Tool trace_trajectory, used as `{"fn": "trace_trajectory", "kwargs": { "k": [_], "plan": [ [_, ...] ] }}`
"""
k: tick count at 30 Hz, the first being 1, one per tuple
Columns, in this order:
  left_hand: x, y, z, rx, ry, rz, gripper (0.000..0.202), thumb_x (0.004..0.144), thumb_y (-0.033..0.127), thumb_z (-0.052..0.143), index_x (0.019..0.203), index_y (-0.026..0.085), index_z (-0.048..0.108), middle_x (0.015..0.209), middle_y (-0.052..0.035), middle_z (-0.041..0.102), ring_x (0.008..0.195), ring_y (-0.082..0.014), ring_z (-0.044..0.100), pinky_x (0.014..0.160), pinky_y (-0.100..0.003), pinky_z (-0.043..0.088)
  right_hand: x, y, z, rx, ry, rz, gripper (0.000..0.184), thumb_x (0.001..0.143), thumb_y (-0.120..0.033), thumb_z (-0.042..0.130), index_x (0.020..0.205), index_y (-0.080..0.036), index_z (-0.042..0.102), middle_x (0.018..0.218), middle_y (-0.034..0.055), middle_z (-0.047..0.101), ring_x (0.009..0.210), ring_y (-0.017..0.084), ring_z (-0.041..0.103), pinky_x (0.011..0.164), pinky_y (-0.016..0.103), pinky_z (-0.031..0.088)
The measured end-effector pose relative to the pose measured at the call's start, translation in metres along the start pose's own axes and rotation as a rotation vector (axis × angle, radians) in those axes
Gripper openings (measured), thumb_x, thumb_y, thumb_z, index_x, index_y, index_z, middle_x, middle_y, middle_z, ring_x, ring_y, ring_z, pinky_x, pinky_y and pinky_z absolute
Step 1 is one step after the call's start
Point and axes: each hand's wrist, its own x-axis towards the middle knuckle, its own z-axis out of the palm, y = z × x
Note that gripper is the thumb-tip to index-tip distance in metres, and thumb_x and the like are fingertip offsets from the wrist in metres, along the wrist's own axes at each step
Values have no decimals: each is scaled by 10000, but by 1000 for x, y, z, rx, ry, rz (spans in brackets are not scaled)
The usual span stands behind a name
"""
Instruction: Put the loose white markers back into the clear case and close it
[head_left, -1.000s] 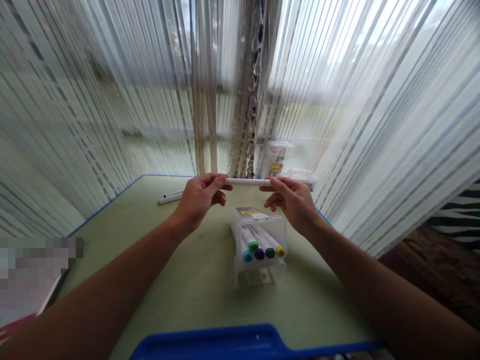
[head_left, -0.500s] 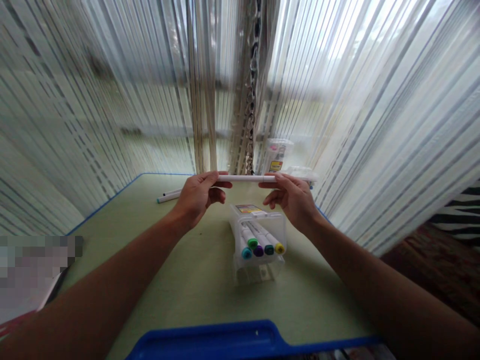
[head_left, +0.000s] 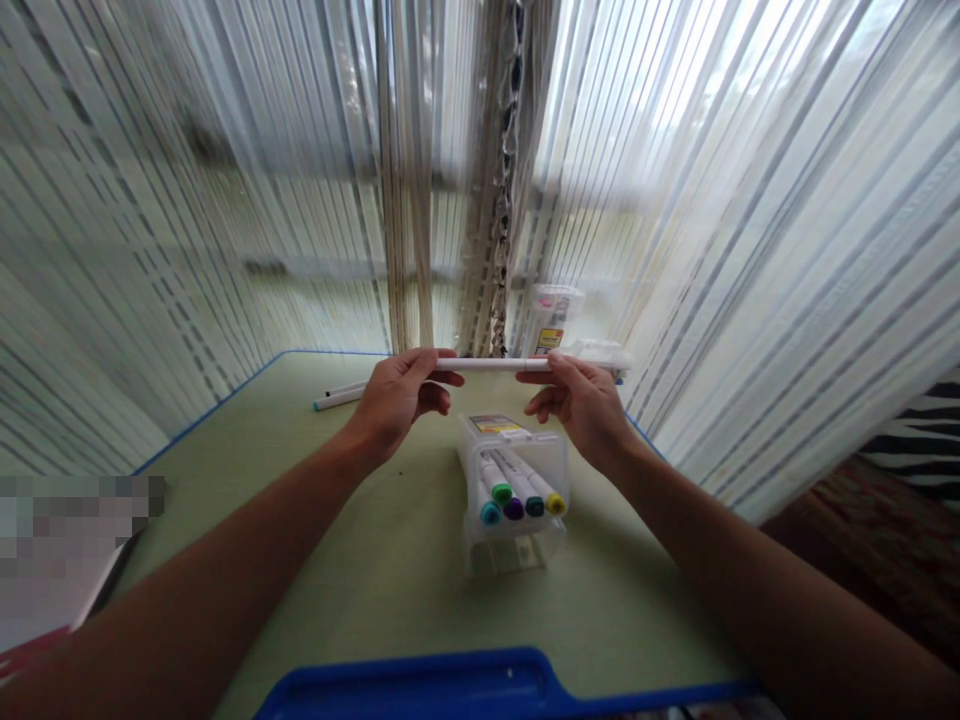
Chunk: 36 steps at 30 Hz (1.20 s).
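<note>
A white marker (head_left: pixel 491 365) is held level above the table, stretched between both hands. My left hand (head_left: pixel 405 390) pinches its left end between thumb and fingers, and my right hand (head_left: pixel 577 395) pinches the right end. Both of its tips are covered by the fingers. Below and between the hands lies a clear plastic case (head_left: pixel 469 465) on its side, its open end toward me. Several white markers (head_left: pixel 517 480) rest in it, with green, light blue, purple, dark teal and yellow ends showing.
Two loose markers (head_left: pixel 337 398) lie left of my left hand. Another clear case (head_left: pixel 551 318) stands at the back, near a clear plastic piece (head_left: pixel 600 353). The green tabletop (head_left: pixel 360 560) has a blue front tray (head_left: pixel 420 685). Striped curtains (head_left: pixel 300 180) hang behind.
The whole view has shifted very slightly. Both hands keep the same pinch on the marker, and the case with markers stays where it was.
</note>
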Motion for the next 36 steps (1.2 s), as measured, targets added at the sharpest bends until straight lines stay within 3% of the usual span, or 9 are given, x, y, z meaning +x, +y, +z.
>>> {"fn": "trace_trajectory", "kwargs": {
  "k": [10, 16, 24, 36],
  "plan": [
    [0, -4, -2, 142, -32, 94, 333, 806, 390, 752, 937, 89, 693, 732, -66, 711, 480, -94, 590, 480, -228, 481, 2, 4, -2, -51, 34, 5, 377, 827, -520, 706, 794, -147, 659, 787, 102, 778, 451, 132, 663, 371, 205, 466],
    [0, -6, -3, 277, -24, 196, 360, 755, 417, 793, 897, 97, 710, 677, -41, 684, 482, -95, 574, 470, -226, 470, 1, 3, 0, -71, 26, -12, 400, 764, -530, 767, 778, -145, 661, 770, 86, 773, 457, 129, 671, 371, 192, 469],
    [-3, -5, -2, 353, -54, 196, 352, 692, 425, 839, 796, 109, 722, 534, 7, 597, 431, -81, 505, 435, -207, 402, -1, 4, -2, -122, -18, -38, 364, 704, -438, 844, 831, -130, 699, 752, 69, 763, 490, 128, 682, 398, 189, 474],
    [-2, -2, -2, 358, -28, 228, 347, 712, 458, 818, 755, 120, 751, 630, -36, 660, 468, -83, 531, 468, -216, 409, -1, 3, -1, -87, -5, -19, 348, 738, -459, 810, 825, -142, 693, 770, 70, 765, 491, 120, 674, 419, 199, 491]
  ]
}}
